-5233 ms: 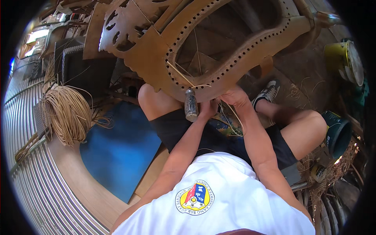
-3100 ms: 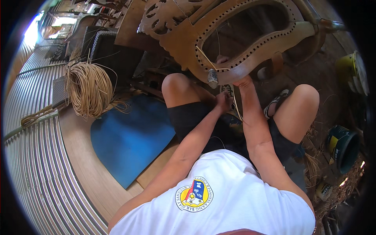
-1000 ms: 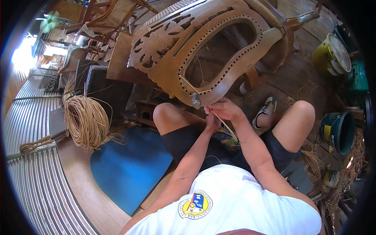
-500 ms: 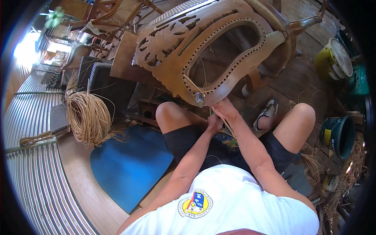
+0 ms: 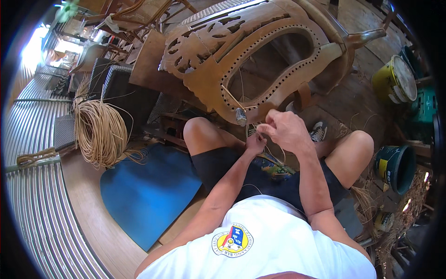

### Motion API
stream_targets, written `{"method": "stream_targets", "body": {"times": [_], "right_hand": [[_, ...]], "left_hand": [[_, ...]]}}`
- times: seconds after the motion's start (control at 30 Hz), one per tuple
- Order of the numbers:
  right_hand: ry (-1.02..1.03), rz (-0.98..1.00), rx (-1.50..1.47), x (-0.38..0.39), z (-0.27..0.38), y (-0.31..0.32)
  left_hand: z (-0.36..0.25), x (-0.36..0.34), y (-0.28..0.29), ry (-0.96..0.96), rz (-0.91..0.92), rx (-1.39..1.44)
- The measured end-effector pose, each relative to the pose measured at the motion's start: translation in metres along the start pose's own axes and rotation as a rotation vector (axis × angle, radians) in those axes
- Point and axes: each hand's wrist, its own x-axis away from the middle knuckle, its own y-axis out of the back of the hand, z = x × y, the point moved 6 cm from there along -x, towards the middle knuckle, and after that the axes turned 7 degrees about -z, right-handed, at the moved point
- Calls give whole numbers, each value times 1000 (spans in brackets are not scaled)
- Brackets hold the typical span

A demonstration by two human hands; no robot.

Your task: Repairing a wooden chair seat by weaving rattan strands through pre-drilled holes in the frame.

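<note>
A carved brown wooden furniture frame [image 5: 204, 90] lies tilted in front of my knees, small holes lining its curved opening. At its near edge a grey, cylinder-like piece [image 5: 240, 117] sits by the holes, with a pale cane strand [image 5: 232, 96] running to it across the opening. Just below that edge my left hand [image 5: 255, 143] is closed, pinching a thin cane strand. Close beside it, raised a little higher, my right hand [image 5: 286, 131] has curled fingers; what they grip, if anything, is hard to make out. A loop of cane [image 5: 282, 153] hangs under the hands.
A big coil of cane [image 5: 102, 132] stands at the left, near a blue sheet [image 5: 148, 190] on the floor. Dark woven panels [image 5: 123, 97] lean behind it. On the right are a yellow bucket [image 5: 388, 83] and a dark green bucket [image 5: 385, 167].
My right hand has lifted away from the frame's near edge and turned, knuckles up. My left hand stays about where it was. The view has shifted slightly.
</note>
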Motion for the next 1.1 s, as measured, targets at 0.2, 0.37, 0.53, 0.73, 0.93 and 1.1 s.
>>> {"method": "stream_targets", "body": {"times": [0.2, 0.37, 0.53, 0.73, 0.93, 1.1], "right_hand": [[554, -625, -256, -1, 43, 21], [667, -639, -303, -9, 54, 8], [657, -644, -344, -13, 61, 0], [578, -727, -461, 13, 67, 44], [550, -736, -470, 92, 50, 150], [575, -451, -579, 117, 43, 122]], "left_hand": [[9, -7, -13, -45, -62, -66], [18, -14, -27, -211, -209, -58], [12, -8, -26, 32, -72, -49], [7, 2, -10, 192, -2, 167], [14, -17, -32, 234, 144, 545], [23, -30, -58, 176, 114, 732]]}}
